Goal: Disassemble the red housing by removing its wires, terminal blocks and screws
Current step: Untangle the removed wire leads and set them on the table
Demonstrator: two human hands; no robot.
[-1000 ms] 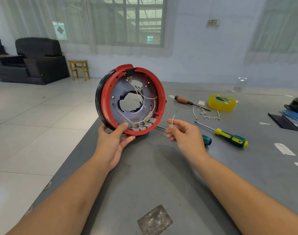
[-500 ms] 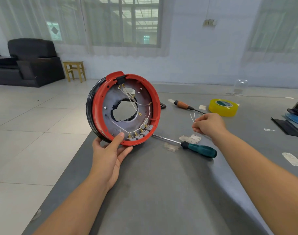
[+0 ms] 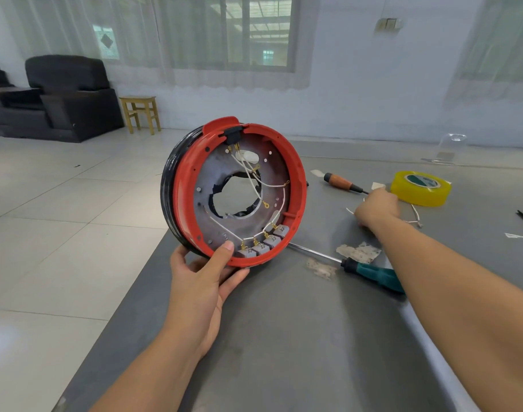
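The round red housing [image 3: 183,185] stands on edge at the table's left side, its open face turned to me. White wires [image 3: 254,176] with brass lugs cross its grey plate, and several grey terminal blocks [image 3: 263,246] sit along the lower rim. My left hand [image 3: 201,281] grips the lower rim, thumb on the inner face beside the blocks. My right hand [image 3: 376,208] is stretched out to the right and rests knuckles-up on the table among loose removed wires [image 3: 416,217]. Its fingertips are hidden, so I cannot tell whether it holds a wire.
A green-handled screwdriver [image 3: 373,275] lies under my right forearm, next to paper scraps [image 3: 358,252]. An orange-handled screwdriver [image 3: 340,182] and a yellow tape roll [image 3: 420,188] lie beyond my right hand. The grey table [image 3: 284,337] ends at the left, just past the housing.
My right hand, which pinched a loose wire beside the housing, has carried it right and away to the pile of wires by the tape. My left hand kept holding the housing.
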